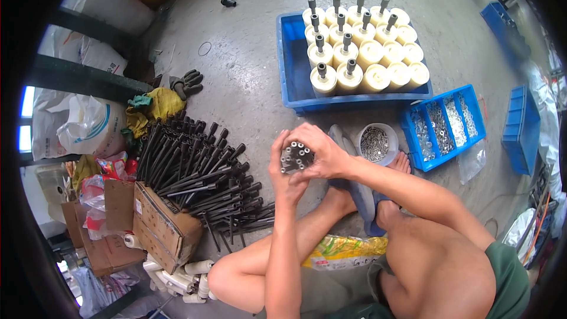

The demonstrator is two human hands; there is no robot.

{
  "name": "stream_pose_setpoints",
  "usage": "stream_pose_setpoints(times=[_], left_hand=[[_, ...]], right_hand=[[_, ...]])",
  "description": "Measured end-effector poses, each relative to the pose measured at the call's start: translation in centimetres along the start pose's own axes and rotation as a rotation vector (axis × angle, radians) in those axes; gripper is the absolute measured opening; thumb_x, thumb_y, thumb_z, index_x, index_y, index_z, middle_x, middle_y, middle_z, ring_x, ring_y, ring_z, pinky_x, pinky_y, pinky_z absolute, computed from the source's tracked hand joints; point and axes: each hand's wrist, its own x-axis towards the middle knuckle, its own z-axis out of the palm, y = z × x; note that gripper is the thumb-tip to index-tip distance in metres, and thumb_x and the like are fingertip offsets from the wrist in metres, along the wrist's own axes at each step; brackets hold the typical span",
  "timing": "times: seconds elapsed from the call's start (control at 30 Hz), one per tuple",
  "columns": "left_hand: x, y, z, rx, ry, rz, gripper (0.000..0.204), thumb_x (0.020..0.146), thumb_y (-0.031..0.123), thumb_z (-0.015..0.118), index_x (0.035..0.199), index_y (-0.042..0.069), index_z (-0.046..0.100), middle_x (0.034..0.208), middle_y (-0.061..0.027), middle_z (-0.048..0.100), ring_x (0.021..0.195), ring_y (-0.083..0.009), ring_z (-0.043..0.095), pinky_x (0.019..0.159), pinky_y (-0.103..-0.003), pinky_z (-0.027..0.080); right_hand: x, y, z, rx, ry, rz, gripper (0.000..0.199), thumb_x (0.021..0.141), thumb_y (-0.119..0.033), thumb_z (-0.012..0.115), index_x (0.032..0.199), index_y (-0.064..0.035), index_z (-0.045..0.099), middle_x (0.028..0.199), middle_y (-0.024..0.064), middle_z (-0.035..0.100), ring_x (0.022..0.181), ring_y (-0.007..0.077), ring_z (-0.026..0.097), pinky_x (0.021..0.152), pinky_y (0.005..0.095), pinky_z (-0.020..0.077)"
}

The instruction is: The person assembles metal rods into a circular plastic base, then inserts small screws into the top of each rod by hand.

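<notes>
Head view: I am cupping both hands, left hand (pixel 282 168) and right hand (pixel 322 152), closed around a bolt bundle (pixel 296 157) held upright between them.

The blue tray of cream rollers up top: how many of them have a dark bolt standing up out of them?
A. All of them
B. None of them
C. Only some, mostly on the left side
C: in the blue tray, the cream rollers on the left carry upright dark bolts, while those along the right and lower right show bare tops.
</notes>
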Motion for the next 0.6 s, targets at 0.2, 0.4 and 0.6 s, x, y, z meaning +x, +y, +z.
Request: stream_pose_setpoints(times=[0.2, 0.4, 0.6], left_hand=[[0.3, 1.9, -2.4, 0.015, 0.042, -0.003, 0.047, 0.087, -0.008, 0.072, 0.133, -0.004, 0.066, 0.125, -0.0125, 0.071, 0.11, -0.0185, 0.068, 0.099, -0.032, 0.054], [0.4, 2.4, -2.8, -0.129, 0.089, -0.077, 0.015, 0.092, -0.004, 0.069, 0.107, -0.003, 0.071, 0.11, -0.0102, 0.074, 0.105, -0.016, 0.067, 0.097, -0.031, 0.053], [1.2, 1.4, -2.2, -0.138, 0.289, -0.121, 0.004, 0.097, 0.003, 0.067, 0.097, 0.001, 0.064, 0.094, -0.0018, 0.066, 0.088, -0.0103, 0.059, 0.085, -0.026, 0.048]], right_hand=[[1.6, 0.8, -1.0, 0.095, -0.058, -0.018, 0.05, 0.072, -0.038, 0.092, 0.102, -0.0055, 0.068, 0.095, 0.0092, 0.069, 0.092, 0.0307, 0.063, 0.081, 0.0416, 0.0508], [1.6, 1.3, -0.6, 0.079, -0.018, 0.052, 0.038, 0.079, -0.028, 0.091, 0.096, -0.0025, 0.068, 0.085, 0.009, 0.067, 0.076, 0.0249, 0.063, 0.068, 0.0358, 0.0499], [2.3, 1.2, 0.5, 0.17, 0.097, 0.071, 0.028, 0.083, -0.019, 0.087, 0.097, -0.0018, 0.07, 0.083, 0.0087, 0.066, 0.072, 0.0206, 0.062, 0.063, 0.0336, 0.0481]])
